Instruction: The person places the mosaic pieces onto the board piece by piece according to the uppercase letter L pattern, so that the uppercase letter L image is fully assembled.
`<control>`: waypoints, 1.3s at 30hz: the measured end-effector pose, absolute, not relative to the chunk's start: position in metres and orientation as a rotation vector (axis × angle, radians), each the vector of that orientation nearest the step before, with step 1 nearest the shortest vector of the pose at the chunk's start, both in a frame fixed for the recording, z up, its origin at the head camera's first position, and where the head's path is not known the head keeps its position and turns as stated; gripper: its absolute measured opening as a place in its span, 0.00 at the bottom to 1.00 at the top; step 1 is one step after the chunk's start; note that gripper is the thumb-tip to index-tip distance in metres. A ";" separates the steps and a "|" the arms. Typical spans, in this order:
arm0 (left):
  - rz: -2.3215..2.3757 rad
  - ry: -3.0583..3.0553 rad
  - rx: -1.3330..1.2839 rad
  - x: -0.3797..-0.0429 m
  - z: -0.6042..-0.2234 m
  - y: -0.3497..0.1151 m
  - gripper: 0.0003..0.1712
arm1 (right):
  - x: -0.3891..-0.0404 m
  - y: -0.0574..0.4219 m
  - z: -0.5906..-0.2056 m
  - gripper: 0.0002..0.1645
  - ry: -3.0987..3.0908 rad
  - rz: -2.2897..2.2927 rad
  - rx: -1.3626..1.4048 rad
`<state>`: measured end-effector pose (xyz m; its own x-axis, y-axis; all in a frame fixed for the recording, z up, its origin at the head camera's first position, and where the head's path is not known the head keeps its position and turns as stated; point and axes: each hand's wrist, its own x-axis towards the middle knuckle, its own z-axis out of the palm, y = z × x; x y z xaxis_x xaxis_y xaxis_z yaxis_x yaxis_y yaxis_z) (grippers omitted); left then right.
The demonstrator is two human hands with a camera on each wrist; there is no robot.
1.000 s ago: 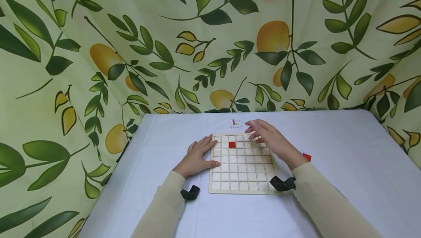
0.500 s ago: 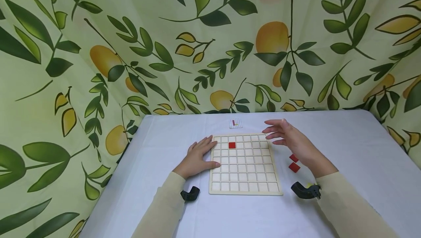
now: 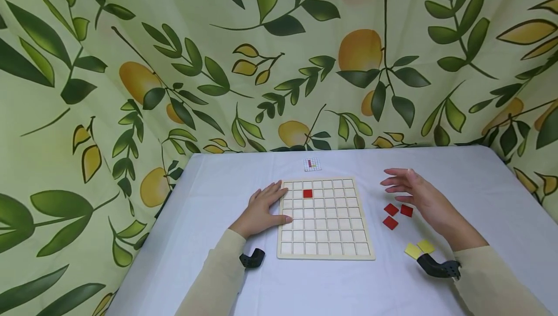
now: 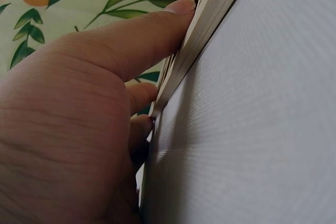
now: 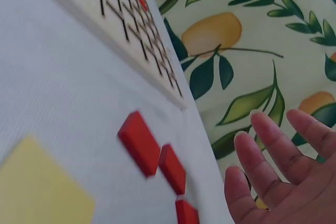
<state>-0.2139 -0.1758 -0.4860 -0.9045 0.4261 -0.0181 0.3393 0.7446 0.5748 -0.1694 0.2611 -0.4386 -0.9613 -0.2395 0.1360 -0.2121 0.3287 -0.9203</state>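
My left hand [image 3: 263, 209] rests on the left edge of a pale wooden grid board [image 3: 324, 253], thumb and fingertips on its rim. In the left wrist view the thumb [image 4: 152, 38] lies along the board's edge [image 4: 202, 35]. One red square tile [image 3: 307, 193] sits in a cell near the top of the grid. Beyond the board's right side, my right hand [image 3: 418, 192] hovers with fingers spread and nothing held. Below its fingers lie three loose red tiles [image 3: 390, 222], also seen as red tiles [image 5: 139, 142] in the right wrist view.
Two yellow tiles [image 3: 411, 251] lie near the right wrist, partly behind its black wrist camera [image 3: 438, 267]. A small card printed with a coloured grid [image 3: 312, 164] lies behind the board. A white cloth [image 3: 226, 175] covers the table, and a leaf-patterned curtain [image 3: 261, 88] hangs behind.
My right hand has moved right, from over the board's upper right to beyond its side, uncovering the loose red and yellow tiles. The left hand and the tile in the grid stay put.
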 end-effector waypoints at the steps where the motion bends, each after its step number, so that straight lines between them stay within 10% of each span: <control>1: 0.880 2.794 0.614 -0.214 -0.486 -0.176 0.55 | -0.168 0.264 -0.440 0.37 2.558 -1.739 -0.418; 30: 0.873 2.791 0.566 -0.215 -0.485 -0.176 0.56 | -0.158 0.295 -0.488 0.34 2.779 -1.394 -0.110; 39: 0.881 2.786 0.577 -0.214 -0.486 -0.175 0.55 | -0.158 0.298 -0.491 0.18 2.864 -1.278 -0.186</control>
<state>-0.2143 -0.1746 -0.4856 -0.9121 0.4081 -0.0380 0.3120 0.7514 0.5814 -0.1575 0.2976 -0.4910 -0.9930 -0.1081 0.0483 -0.1082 0.6622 -0.7415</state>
